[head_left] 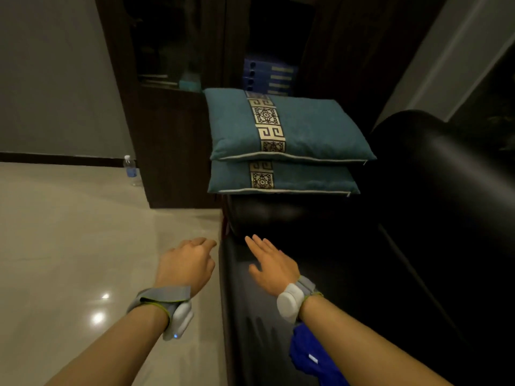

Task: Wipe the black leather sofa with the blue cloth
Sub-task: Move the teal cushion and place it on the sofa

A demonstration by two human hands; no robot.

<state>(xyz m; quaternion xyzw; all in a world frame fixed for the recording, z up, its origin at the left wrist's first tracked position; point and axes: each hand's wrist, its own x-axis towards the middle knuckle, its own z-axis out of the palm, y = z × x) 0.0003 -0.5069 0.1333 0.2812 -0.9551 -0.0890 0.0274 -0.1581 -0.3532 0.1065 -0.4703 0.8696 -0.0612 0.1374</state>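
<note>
Blue cloth (pixel 309 355) is lying on the black leather sofa (pixel 348 274) seat beneath the right forearm (behind the palm); right hand (pixel 274 267) is hovering flat, nearer; left hand (pixel 188 264) is hanging relaxed, holding nothing.

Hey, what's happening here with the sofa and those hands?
A person is leaning over a black leather sofa. Both hands are empty: the left hand hangs loosely over the floor beside the sofa, and the right hand reaches flat over the seat. The blue cloth lies under the right forearm. Two teal cushions are stacked ahead.
</note>
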